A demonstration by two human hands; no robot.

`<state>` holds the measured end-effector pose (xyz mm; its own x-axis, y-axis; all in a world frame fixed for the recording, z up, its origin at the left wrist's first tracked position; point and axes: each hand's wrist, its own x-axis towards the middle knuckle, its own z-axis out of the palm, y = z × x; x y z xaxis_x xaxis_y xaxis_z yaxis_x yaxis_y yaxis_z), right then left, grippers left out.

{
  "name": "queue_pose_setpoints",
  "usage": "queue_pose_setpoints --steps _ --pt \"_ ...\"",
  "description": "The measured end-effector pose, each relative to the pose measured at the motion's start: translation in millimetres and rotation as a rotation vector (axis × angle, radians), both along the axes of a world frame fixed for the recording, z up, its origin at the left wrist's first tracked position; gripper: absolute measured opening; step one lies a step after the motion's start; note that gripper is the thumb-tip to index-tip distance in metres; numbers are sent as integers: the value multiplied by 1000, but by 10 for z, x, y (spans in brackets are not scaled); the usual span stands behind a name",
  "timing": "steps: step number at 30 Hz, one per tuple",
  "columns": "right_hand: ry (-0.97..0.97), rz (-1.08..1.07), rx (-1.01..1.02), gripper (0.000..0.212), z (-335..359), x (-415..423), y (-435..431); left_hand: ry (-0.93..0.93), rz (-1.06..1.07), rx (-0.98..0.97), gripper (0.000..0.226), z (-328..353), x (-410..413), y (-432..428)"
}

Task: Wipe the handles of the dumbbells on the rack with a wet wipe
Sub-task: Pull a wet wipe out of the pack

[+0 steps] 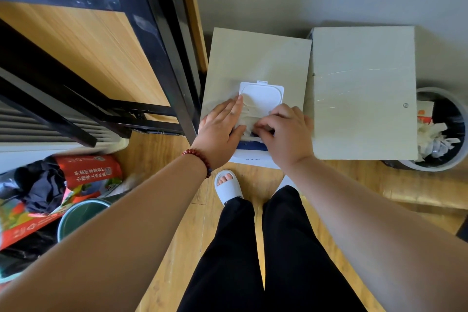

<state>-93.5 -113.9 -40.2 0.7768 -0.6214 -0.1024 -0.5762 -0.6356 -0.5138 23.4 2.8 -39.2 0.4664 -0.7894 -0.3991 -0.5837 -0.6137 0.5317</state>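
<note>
On the near edge of the pale box [253, 58] by the wall sits the pack of wet wipes [249, 158], and both hands are on it. Its white flip lid [262, 96] is swung open and lies flat toward the middle of the box top. The pack's blue-and-white front pokes out under the wrists, right at the near edge.

The left hand [222, 126] is pretty much flat. Its fingers are straight and together and they press down on the left side of the pack, with the fingertips reaching the lid's corner. There's a red bead bracelet [200, 159] on that wrist. The right hand [286, 132] is curled over the opening, and its fingers pinch a crumpled white wipe [247, 124] that bunches up between the two hands.

A second pale box [364, 83] stands against the first one's right edge. Past its right side is a round bin [430, 166] lined in black, with scrunched white paper in it. A black metal frame [152, 45] with wood panels runs along the first box's left edge. Down on the wood floor [253, 177] there's a white slipper [228, 185] and black trousers [253, 248]. Off to the left are a red printed bag [88, 170] and a green bucket [81, 215].
</note>
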Motion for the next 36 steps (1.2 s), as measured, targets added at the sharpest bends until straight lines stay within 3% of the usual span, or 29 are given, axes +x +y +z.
queue_pose_setpoints --steps 4,13,19,23,27,31,36 --pt "84 58 -16 7 10 75 4 -11 7 -8 60 -4 -10 -4" --pt "14 155 198 9 39 51 -188 -18 -7 -9 59 -11 -18 3" --pt "-36 127 153 11 -8 27 -155 -25 -10 -3 59 -20 -12 8" --pt "117 119 108 7 62 142 -109 -32 -5 -14 60 -34 -11 12" --pt "76 53 325 21 138 145 -152 -30 -11 -42 58 -25 -10 27" --pt "4 -25 557 17 221 61 -189 -35 -40 -57 57 -21 4 48" --pt "-63 -23 568 8 190 -30 -212 -48 -41 -44 56 -35 -18 45"
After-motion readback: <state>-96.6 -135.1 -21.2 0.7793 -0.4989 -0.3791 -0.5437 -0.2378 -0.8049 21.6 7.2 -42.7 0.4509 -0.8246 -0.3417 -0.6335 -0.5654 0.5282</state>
